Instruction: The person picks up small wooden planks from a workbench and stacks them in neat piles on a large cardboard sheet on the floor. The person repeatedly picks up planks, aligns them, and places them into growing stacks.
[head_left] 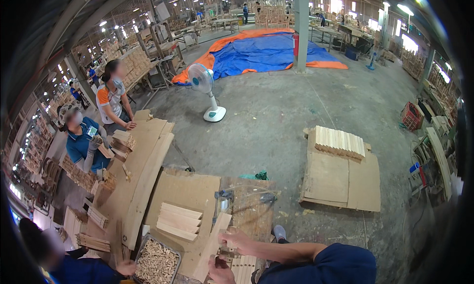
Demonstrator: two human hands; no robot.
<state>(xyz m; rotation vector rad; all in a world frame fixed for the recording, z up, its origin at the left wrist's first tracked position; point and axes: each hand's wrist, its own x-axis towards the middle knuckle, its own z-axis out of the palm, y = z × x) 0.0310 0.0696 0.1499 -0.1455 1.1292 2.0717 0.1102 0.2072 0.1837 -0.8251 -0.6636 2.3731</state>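
A pale wooden board (212, 245) lies slanted along the near end of the workbench. My right hand (238, 240) is closed on its right edge, farther from me. Lower down, my left hand (220, 272) has its fingers curled at the same edge. Beside my hands, a row of wooden pieces with small holes (244, 269) partly hides under my arm. Several flat wooden pieces (178, 221) rest on cardboard to the left. A grey tray (178, 257) full of short wooden dowels stands left of the board. A metal clamp-like fixture (223, 203) sits just beyond the board.
Co-workers (84, 141) stand at a cardboard-covered table (143, 158) on the left; another person's hand (127, 267) is near the dowel tray. On the right, stacked wooden pieces (339, 142) lie on a cardboard-topped platform (340, 185). A standing fan (214, 111) and a pillar (300, 32) are farther off.
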